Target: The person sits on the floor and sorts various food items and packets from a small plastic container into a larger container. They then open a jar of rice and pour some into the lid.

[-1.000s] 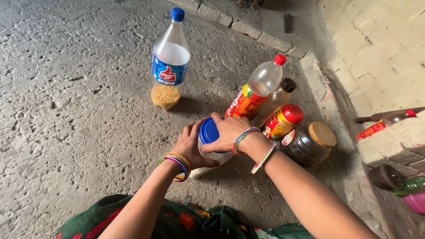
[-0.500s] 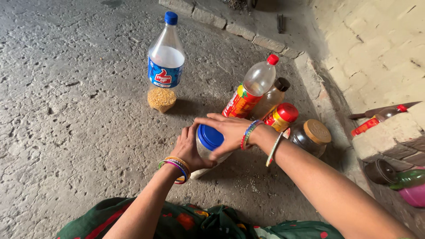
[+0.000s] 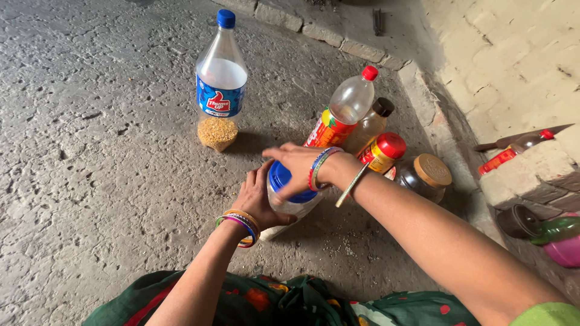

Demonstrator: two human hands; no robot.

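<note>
Both hands are on a clear jar that stands tilted on the concrete floor, near the middle of the scene. The left hand is curled round the jar's left side, fingers closed against the wall, steadying it. The right hand lies over the blue lid from the right, fingers bent down around its rim, gripping it. Both wrists carry coloured bangles. Just right of the jar stands a cluster: a red-capped bottle with a bright label, a brown-capped bottle just behind it, a small red-lidded tin and a dark jar with a tan lid. Farther off, left of that cluster and well apart from it, a tall blue-capped bottle holds yellow grain in its base. At the right edge a brick ledge bears a lying bottle.
</note>
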